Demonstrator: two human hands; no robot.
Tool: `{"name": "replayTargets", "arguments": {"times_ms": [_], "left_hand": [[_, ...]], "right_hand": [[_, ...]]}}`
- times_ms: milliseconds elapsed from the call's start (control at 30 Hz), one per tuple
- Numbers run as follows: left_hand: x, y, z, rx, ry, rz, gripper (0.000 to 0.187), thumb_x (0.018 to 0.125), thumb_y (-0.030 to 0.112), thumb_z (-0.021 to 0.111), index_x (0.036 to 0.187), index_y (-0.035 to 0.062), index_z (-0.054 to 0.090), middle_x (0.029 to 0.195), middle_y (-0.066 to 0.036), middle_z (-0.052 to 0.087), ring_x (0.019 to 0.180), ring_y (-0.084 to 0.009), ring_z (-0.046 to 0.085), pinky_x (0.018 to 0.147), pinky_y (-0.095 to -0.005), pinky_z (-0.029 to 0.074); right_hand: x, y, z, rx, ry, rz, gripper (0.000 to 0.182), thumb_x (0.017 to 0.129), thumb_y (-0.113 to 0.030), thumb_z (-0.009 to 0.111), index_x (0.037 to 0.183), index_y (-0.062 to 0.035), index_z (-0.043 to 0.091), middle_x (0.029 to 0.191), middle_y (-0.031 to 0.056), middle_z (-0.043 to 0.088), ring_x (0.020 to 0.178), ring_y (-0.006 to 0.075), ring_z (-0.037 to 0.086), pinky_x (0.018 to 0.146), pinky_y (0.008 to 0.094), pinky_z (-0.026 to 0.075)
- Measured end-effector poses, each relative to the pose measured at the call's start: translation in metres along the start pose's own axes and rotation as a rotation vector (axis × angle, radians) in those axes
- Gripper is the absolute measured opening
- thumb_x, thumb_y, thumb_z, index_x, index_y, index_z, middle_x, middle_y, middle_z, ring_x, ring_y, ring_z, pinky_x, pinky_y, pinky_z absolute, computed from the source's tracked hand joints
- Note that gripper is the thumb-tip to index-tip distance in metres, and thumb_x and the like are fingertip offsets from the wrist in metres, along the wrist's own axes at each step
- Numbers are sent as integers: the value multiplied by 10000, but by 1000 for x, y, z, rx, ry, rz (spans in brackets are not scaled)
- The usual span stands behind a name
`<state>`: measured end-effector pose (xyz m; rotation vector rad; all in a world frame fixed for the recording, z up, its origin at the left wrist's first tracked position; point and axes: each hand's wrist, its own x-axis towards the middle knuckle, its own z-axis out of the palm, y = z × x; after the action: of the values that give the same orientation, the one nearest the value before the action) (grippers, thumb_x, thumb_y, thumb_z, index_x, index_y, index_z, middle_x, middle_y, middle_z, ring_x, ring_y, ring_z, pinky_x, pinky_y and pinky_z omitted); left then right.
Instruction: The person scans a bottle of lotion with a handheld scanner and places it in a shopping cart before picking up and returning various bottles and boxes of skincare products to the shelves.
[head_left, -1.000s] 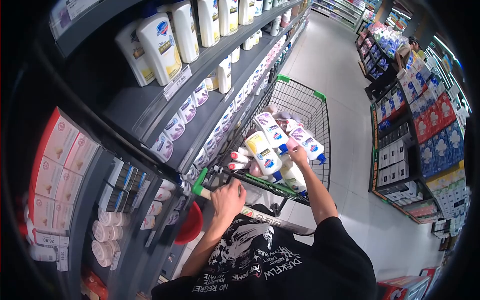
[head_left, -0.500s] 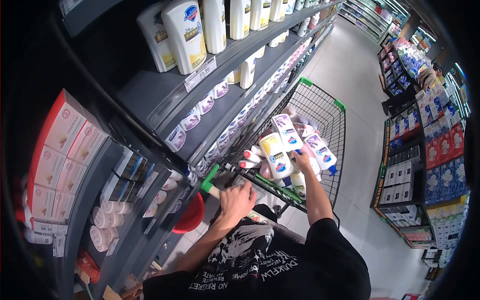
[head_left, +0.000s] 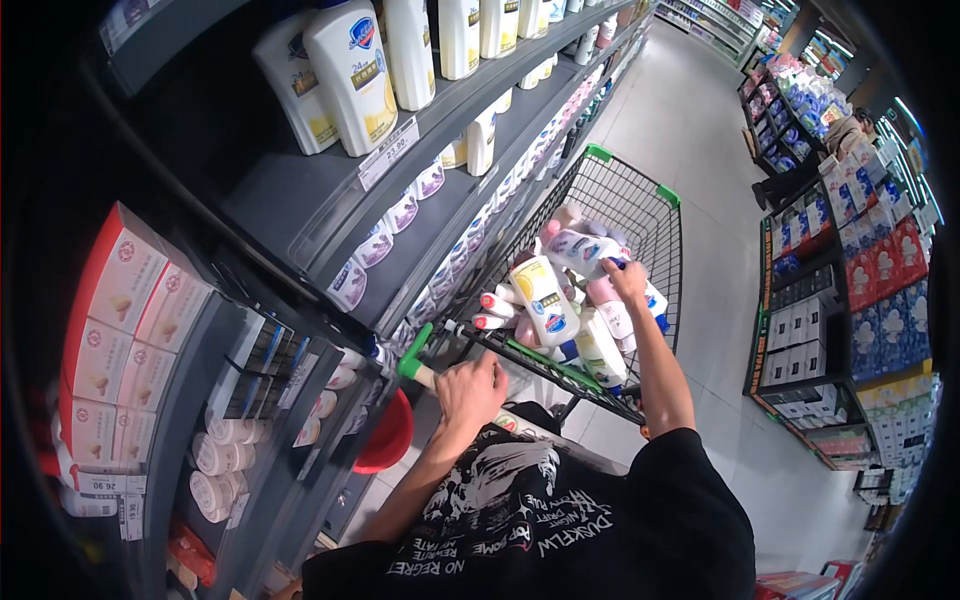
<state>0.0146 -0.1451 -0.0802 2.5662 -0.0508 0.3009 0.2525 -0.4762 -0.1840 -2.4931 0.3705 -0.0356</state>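
Note:
My right hand (head_left: 630,282) reaches into the shopping cart (head_left: 668,235), fingers closed on the blue cap end of a white body wash bottle (head_left: 577,250) with purple print. That bottle lies tilted on top of the pile. Just below it sits a white-and-yellow body wash bottle (head_left: 545,300), label up. A white bottle with a green label (head_left: 600,350) leans close to the cart's near side. My left hand (head_left: 472,390) is wrapped over the cart handle (head_left: 424,376), near its green end; its fingertips are partly hidden.
Shelves of body wash bottles (head_left: 352,80) rise along the left, close to the cart. Boxed goods (head_left: 118,330) stand nearer at left, beside a red basin (head_left: 385,435). The tiled aisle (head_left: 655,110) runs ahead. Display racks (head_left: 800,330) line the right, with a person (head_left: 840,140) farther off.
My right hand has moved up and to the right in the cart, turning the purple-print bottle to lie more sideways. More of the green-labelled bottle shows. My left hand stays on the handle.

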Motion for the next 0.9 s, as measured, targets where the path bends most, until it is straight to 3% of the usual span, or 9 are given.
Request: {"name": "replayTargets", "arguments": {"times_ms": [33, 200, 433, 533, 567, 633, 667, 700, 900], "left_hand": [[1, 0, -1, 0, 10, -1, 119, 784, 186, 636, 776, 77, 591, 644, -138, 650, 595, -346, 651, 559, -478, 500], [2, -4, -3, -7, 3, -8, 115, 782, 186, 638, 771, 82, 589, 647, -136, 652, 595, -350, 649, 563, -480, 499], [2, -6, -5, 4, 7, 9, 117, 783, 192, 641, 769, 90, 585, 637, -133, 648, 588, -354, 646, 556, -483, 495], [2, -6, -6, -5, 0, 0, 113, 787, 192, 638, 772, 93, 586, 637, -132, 649, 585, -354, 646, 553, -481, 495], [2, -5, -7, 7, -6, -6, 109, 790, 190, 634, 775, 93, 587, 636, -131, 650, 584, -349, 648, 552, -477, 496], [1, -6, -6, 12, -7, -10, 105, 792, 186, 632, 780, 91, 588, 634, -130, 649, 582, -345, 648, 551, -474, 497], [0, -6, -5, 8, 2, -6, 104, 792, 183, 632, 782, 89, 589, 633, -130, 649, 583, -342, 649, 550, -473, 497], [0, -6, -4, 21, 3, -8, 104, 792, 183, 632, 782, 89, 589, 633, -130, 649, 583, -342, 649, 550, -473, 497], [-2, -5, -8, 36, 20, -16, 93, 793, 177, 628, 787, 91, 591, 610, -129, 637, 563, -341, 642, 541, -470, 496]], "right_hand": [[-9, -22, -28, -153, -6, -31, 668, 767, -520, 684, 959, 120, 662, 855, 325, 655, 844, 434, 664, 768, 475, 511], [-39, -87, -102, -176, 135, -268, 520, 781, -460, 708, 864, 49, 642, 745, 232, 659, 734, 354, 675, 694, 429, 521], [-84, -148, -155, -48, 8, -458, 463, 786, -377, 740, 952, 42, 631, 770, 215, 653, 741, 350, 665, 686, 420, 514], [-109, -184, -176, -19, -153, -621, 451, 771, -340, 755, 1017, 13, 620, 865, 179, 647, 804, 333, 648, 713, 399, 512], [-115, -197, -177, -8, -166, -629, 451, 771, -340, 755, 1017, 13, 620, 865, 179, 647, 804, 333, 648, 713, 399, 512], [-123, -220, -178, -13, -194, -939, 398, 783, -304, 738, 1047, -33, 617, 910, 140, 634, 856, 323, 628, 734, 402, 506], [-130, -233, -177, -67, -197, -972, 343, 798, -260, 719, 1059, -65, 611, 923, 115, 617, 899, 321, 609, 753, 407, 496], [-131, -246, -173, -67, -175, -1119, 372, 783, -220, 734, 1082, -43, 601, 921, 128, 595, 851, 334, 597, 730, 406, 495], [-131, -305, -115, 187, -224, -1251, 353, 795, -165, 713, 1084, -28, 566, 912, 153, 563, 879, 364, 570, 752, 430, 458]]}}
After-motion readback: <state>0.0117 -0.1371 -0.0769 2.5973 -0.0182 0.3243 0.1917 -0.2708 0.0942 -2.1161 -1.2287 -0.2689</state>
